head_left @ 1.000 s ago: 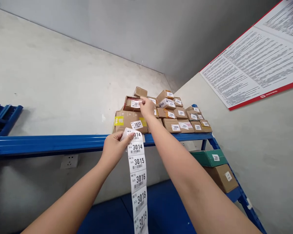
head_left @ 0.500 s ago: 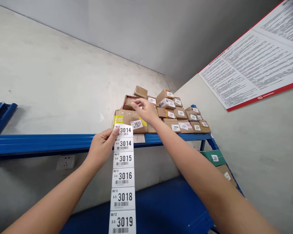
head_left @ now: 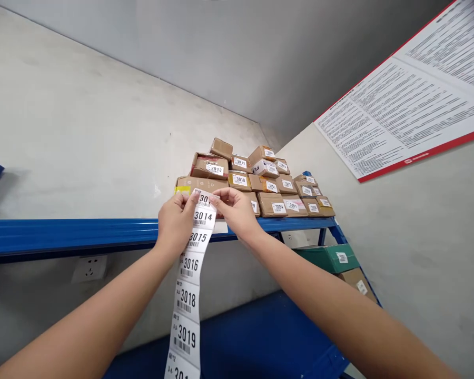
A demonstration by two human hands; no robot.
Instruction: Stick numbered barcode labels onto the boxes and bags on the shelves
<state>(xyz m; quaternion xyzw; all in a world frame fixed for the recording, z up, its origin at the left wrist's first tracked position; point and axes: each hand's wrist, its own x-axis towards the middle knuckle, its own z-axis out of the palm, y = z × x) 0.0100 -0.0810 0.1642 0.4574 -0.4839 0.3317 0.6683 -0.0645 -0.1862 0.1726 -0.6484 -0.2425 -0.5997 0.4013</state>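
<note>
A long strip of white numbered barcode labels (head_left: 187, 299) hangs down in front of the upper shelf. My left hand (head_left: 176, 218) pinches its top left edge between thumb and fingers. My right hand (head_left: 237, 210) is closed on the top right corner of the same strip, thumb in front, partly covering the first label's number. Behind both hands sits a large brown carton (head_left: 201, 184) with yellow tape, mostly hidden by them. On top of it rests a carton labelled 3013 (head_left: 201, 165), with a small plain box (head_left: 221, 148) above.
Several labelled cartons (head_left: 272, 204) are stacked to the right along the blue shelf beam (head_left: 71, 231). Lower right, a green box (head_left: 332, 258) lies on a brown one. A blue lower shelf (head_left: 260, 337) spans below. A red-edged notice board (head_left: 414, 100) hangs on the right wall.
My right hand has come down from the 3013 carton to the top of the label strip and grips it. A label now shows on that carton. The view has shifted slightly.
</note>
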